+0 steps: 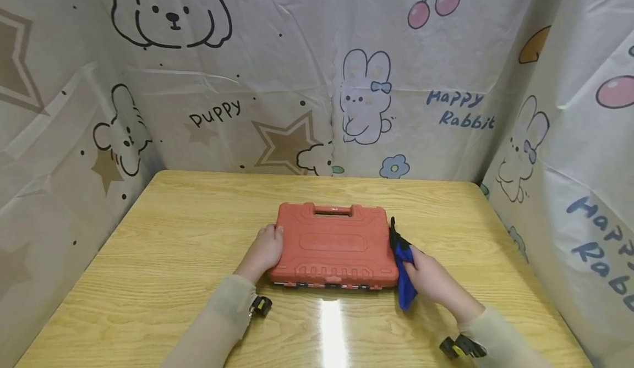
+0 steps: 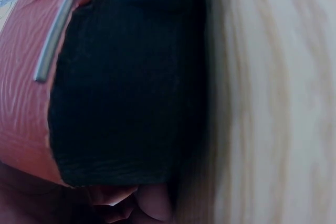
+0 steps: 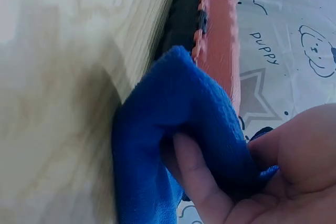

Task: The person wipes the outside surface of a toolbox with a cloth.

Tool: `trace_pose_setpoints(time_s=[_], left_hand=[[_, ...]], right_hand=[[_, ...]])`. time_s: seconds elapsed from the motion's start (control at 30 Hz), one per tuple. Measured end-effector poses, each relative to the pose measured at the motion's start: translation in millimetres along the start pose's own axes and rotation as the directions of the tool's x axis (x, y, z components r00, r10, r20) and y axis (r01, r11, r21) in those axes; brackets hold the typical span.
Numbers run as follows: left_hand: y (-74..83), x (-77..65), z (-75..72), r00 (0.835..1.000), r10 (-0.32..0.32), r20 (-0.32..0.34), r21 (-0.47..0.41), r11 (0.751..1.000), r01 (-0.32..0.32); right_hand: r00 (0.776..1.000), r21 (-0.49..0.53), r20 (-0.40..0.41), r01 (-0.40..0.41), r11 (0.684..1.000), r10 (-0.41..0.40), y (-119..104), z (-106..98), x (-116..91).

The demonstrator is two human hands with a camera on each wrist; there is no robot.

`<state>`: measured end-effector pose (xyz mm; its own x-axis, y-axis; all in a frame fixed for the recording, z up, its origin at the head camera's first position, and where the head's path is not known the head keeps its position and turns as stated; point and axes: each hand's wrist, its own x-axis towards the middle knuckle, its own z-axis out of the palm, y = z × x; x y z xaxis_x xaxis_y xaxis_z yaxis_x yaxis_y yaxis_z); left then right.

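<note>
"Red case [image 1: 333, 244], held why?"

"Flat on tabletop [image 1: 148, 269]. My left fingers [image 1: 270, 237] grip its left edge, likely steadying; right fingers [image 3: 197, 171] pinch blue cloth [image 1: 406, 288] by its right side, presumably so cloth leads."

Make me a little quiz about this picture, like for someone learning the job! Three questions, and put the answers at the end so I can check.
1. True or false: the red case lies wide open on the table.

2. What is the right hand holding?
A) a screwdriver
B) a blue cloth
C) a cup

3. Fill in the missing word: in the head view, the left hand grips the red case at its ____ side.

Key:
1. False; it is closed.
2. B
3. left
</note>
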<state>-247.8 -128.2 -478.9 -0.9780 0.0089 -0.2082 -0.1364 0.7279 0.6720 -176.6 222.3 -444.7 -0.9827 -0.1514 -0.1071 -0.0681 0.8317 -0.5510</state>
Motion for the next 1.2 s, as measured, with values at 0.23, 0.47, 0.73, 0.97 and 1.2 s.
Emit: trace_pose_setpoints(time_s=[0.23, 0.47, 0.73, 0.97, 1.2], left_hand=[[-1.0, 1.2, -0.1, 1.000, 0.004, 0.014, -0.007, 1.000, -0.004], [-1.6, -0.2, -2.1, 1.000, -0.004, 0.018, -0.012, 1.000, 0.004], [-2.9, 3.1, -1.7, 0.999, -0.024, 0.042, -0.051, 0.998, 0.026], [-6.0, 6.2, -2.3, 0.997, -0.012, 0.072, -0.081, 0.997, 0.018], [-6.7, 6.4, -2.2, 0.997, 0.006, 0.075, -0.099, 0.995, 0.001]], right_hand=[[0.999, 0.033, -0.040, 0.034, 0.999, -0.033, 3.8, 8.2, -16.0], [0.999, 0.056, -0.034, 0.027, 0.998, -0.025, 1.9, 13.2, -28.2], [0.998, 0.122, 0.033, -0.048, 0.991, 0.044, -5.1, 16.9, -40.6], [0.998, 0.114, 0.041, -0.044, 0.992, 0.040, -6.9, 21.0, -42.0], [0.999, 0.030, 0.028, -0.018, 0.999, 0.017, -16.4, 29.9, -40.8]])
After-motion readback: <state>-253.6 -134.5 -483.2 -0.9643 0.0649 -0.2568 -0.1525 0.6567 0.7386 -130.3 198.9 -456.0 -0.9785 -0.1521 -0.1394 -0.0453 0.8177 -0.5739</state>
